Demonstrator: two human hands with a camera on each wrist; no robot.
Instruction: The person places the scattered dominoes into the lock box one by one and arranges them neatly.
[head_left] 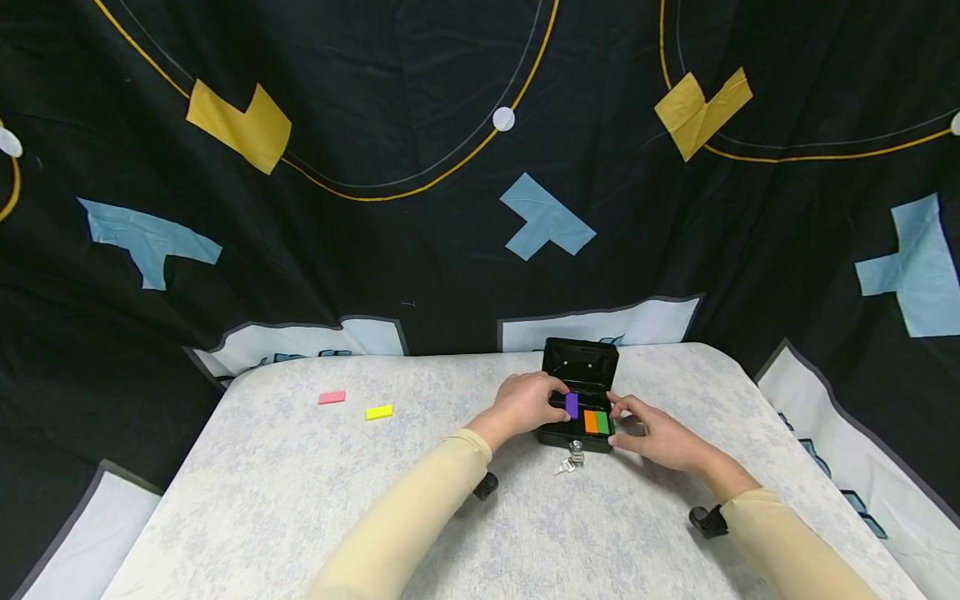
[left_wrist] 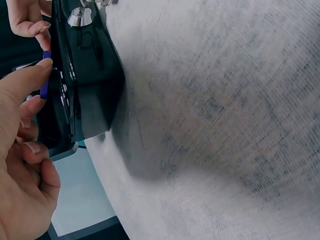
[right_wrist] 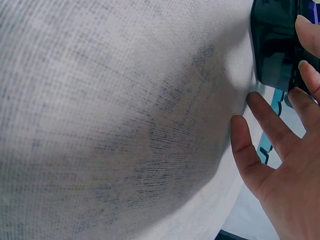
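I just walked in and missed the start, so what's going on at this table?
A person's left hand is pinching a purple block at an open black box, while the right hand is at the box's right edge. An orange block and a green block sit side by side in the box, with keys at its front. A pink block and a yellow block lie outside, on the table to its left.

box (left_wrist: 100, 75): smooth, glossy | keys (head_left: 566, 466): shiny metal | tabletop (head_left: 262, 500): matt, woven-looking | backdrop (head_left: 420, 275): matt cloth
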